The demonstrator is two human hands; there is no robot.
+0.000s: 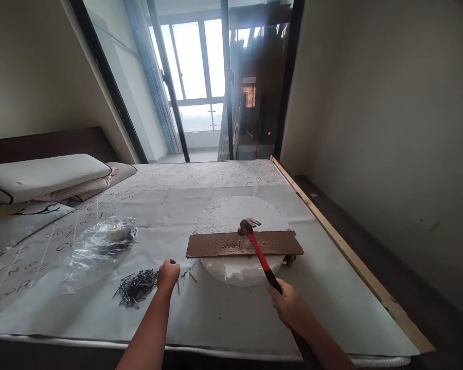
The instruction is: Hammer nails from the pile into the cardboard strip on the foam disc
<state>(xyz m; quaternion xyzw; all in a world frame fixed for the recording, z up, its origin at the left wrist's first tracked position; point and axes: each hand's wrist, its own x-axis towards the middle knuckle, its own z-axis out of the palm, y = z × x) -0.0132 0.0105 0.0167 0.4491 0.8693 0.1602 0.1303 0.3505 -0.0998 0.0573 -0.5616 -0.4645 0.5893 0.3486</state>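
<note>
My right hand point(287, 303) grips the black lower handle of a claw hammer point(259, 252). The hammer's metal head is over a brown board point(204, 245), whose middle is dotted with small holes or nail heads; whether head and board touch I cannot tell. Under the board lies a round white slab point(231, 272) with a rough surface. My left hand point(168, 275) is closed, its fingers drawn together between a pile of nails point(136, 288) and the board's left end. Anything inside its fingers is hidden. A few loose nails point(193, 277) lie right of that hand.
A pale sheet point(200, 318) covers much of the mattress. Left of the board is a crumpled clear plastic bag point(104, 241), with pillows point(50, 177) beyond it. A wooden rail point(343, 246) edges the bed's right side. Sliding glass doors point(200, 77) stand at the far end.
</note>
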